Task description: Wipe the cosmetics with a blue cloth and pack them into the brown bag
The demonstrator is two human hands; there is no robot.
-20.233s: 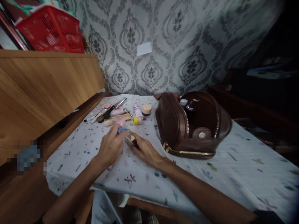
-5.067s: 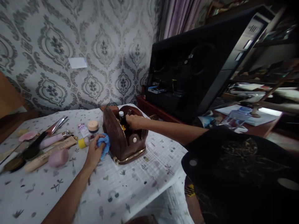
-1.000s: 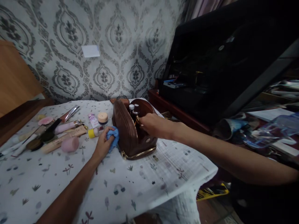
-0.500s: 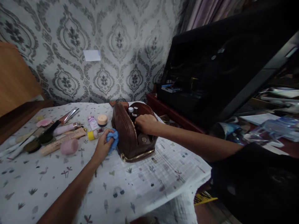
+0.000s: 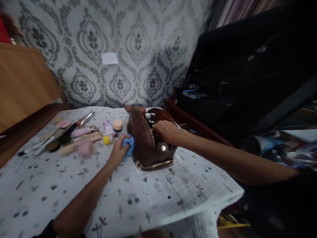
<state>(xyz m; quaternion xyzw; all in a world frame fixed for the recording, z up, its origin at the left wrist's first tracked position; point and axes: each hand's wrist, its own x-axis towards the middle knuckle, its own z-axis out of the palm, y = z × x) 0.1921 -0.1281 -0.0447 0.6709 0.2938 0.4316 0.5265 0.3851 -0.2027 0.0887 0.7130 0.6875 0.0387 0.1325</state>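
Observation:
A brown cosmetic bag (image 5: pixel 142 142) with gold zips stands unzipped on the patterned cloth. My left hand (image 5: pixel 120 152) grips a crumpled blue cloth (image 5: pixel 129 147) against the bag's left side. Into the bag's opening reaches my right hand (image 5: pixel 164 130), its knuckles up and its fingertips hidden inside, so what they hold does not show. Two small bottles, one with a white cap (image 5: pixel 148 115), stick up in the bag just behind that hand. Left of the blue cloth lie a yellow-capped tube (image 5: pixel 107 139) and a round beige jar (image 5: pixel 118 125).
Further left lie several cosmetics: a pink sponge (image 5: pixel 85 149), a beige tube (image 5: pixel 80 142) and makeup brushes (image 5: pixel 53 145). A brown item (image 5: pixel 138 109) lies behind the bag. On the right stands a large black screen (image 5: pixel 237 76); a wooden panel (image 5: pixel 27 79) rises at far left.
The view has swung slightly left, so everything sits further right in the picture. Both hands keep their places, the left at the bag's side and the right inside it.

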